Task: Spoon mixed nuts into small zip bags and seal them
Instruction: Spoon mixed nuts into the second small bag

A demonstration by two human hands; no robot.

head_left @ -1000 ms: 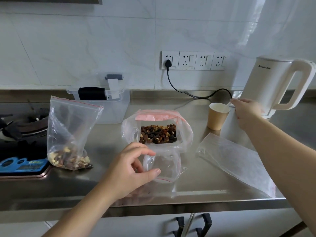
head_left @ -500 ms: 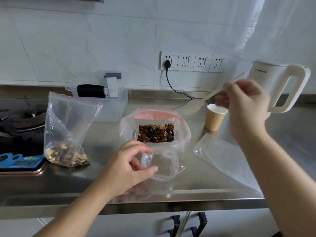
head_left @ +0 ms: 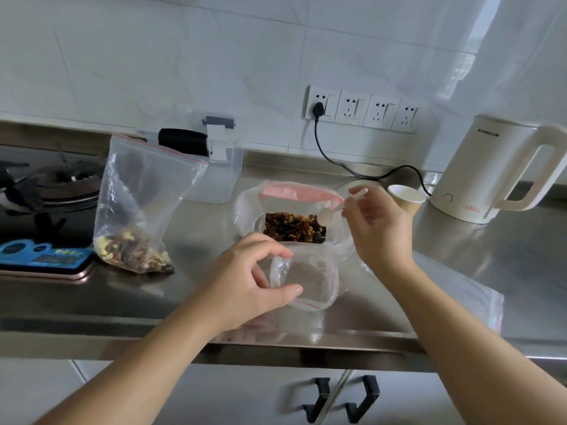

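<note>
The left hand (head_left: 245,283) is pinching the rim of the small zip bag (head_left: 306,280), holding its mouth open on the steel counter (head_left: 460,271). The right hand (head_left: 377,228) is gripping a white plastic spoon (head_left: 340,207), its bowl sitting just above the mixed nuts (head_left: 291,230) in the large open bag (head_left: 294,194) directly behind.

glossy steel counter (head_left: 460,271), clear plastic bags (head_left: 144,191)

The left hand (head_left: 248,280) is curled, thumb and fingers pinching. The right hand (head_left: 379,228) is raised, its fingertips pinched together, maybe with the thumb.
</note>
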